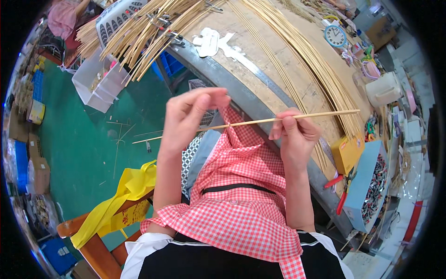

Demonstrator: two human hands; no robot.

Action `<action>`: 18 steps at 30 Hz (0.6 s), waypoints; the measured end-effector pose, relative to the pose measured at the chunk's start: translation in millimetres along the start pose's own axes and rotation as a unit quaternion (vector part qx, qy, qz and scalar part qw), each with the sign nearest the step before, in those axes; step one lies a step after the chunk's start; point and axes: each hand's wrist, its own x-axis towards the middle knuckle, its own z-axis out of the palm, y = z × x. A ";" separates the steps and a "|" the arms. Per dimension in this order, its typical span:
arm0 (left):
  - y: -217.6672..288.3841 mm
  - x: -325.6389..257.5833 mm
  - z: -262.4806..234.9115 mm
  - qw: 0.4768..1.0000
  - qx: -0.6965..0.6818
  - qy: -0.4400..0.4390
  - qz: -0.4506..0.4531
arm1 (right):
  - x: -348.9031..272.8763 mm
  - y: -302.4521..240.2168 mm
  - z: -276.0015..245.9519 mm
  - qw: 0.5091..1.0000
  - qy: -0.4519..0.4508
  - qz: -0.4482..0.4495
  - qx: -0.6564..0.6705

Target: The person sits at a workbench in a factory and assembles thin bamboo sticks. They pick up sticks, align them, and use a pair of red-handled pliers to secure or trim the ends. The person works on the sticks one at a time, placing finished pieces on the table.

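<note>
My right hand (297, 132) pinches a long thin bamboo strip (258, 122) between thumb and fingers, near the strip's right end. The strip runs across above my lap, slanting down to the left, and passes behind my left wrist. A small dark mark shows on it between my hands. My left hand (197, 109) is raised above the strip, its thumb bent and its fingers drawn together toward the right. Those fingertips are blurred, and what they hold, if anything, is too small to name. Below both hands lies my red-and-white checked apron (246, 172).
Long bamboo strips (320, 69) lie along the worktable (278, 42). Clamped bundles (148, 32) overhang its far left end above a white bin (100, 79). On the right are red-handled pliers (344, 193), a yellow box (348, 153) and a blue box (364, 186) of small clips.
</note>
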 end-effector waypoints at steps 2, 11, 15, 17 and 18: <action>5.2 0.5 -9.5 0.999 0.036 0.014 0.009 | -0.1 0.8 0.7 1.000 0.008 0.015 0.017; 1.0 -3.6 13.8 0.971 0.104 -0.217 -0.017 | 2.4 -7.0 3.4 0.994 -0.080 -0.016 -0.068; -12.2 -0.7 27.4 0.975 0.039 -0.217 -0.025 | 4.5 -18.0 -5.5 0.989 -0.133 -0.034 -0.062; -16.0 1.6 34.8 0.976 0.069 -0.209 0.004 | 3.9 -27.9 -11.1 0.976 -0.151 -0.041 -0.150; -13.9 1.5 39.4 0.978 0.088 -0.191 0.009 | 5.0 -34.7 -16.7 0.967 -0.152 -0.043 -0.198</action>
